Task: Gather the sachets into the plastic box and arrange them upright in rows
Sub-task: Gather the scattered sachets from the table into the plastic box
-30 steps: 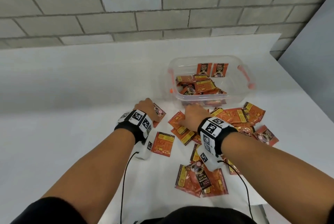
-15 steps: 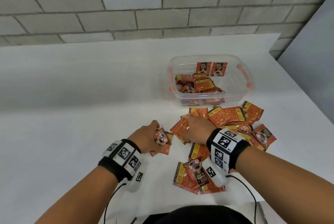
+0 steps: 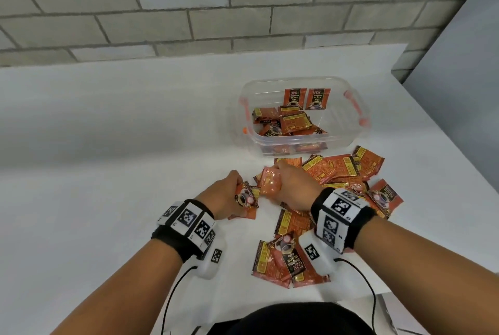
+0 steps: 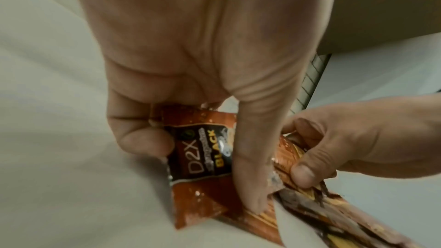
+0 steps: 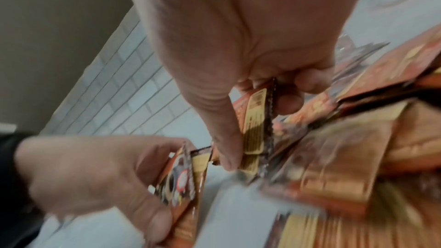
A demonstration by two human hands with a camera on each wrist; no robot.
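Left hand (image 3: 222, 195) round sachet (image 3: 246, 198), long axis toward box (image 3: 348, 134).

Sachets (image 3: 340, 169): glossy foil-like film, orange w/ black print, crinkly, shiny glints; serrated cut edges in right wrist view. Plastic box (image 3: 348, 129): clear smooth plastic, orange plastic clips. Table (image 3: 108, 132): matt white, smooth. Wall (image 3: 216, 2) past far edge: rough grey block, matt. Wristbands (image 3: 359, 229): black cloth w/ hard white printed tags.
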